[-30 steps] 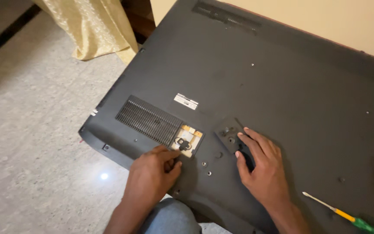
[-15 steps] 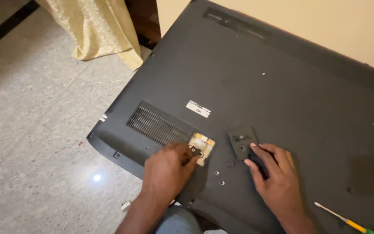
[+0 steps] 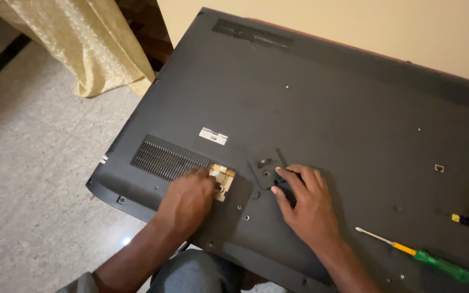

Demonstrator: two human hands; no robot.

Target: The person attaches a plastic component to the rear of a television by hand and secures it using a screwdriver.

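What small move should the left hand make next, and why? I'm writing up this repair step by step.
Probably lift the fingers clear of the tan panel opening. The left hand covers its lower edge, so the connector inside is hidden, while the right hand steadies the black bracket and the screwdriver lies unused.

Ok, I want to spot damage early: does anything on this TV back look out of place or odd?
One thing: a small black cover plate lies loose and askew on the back panel, under the right hand. Beside it, the left hand touches an exposed tan opening. No cracks or spills visible.
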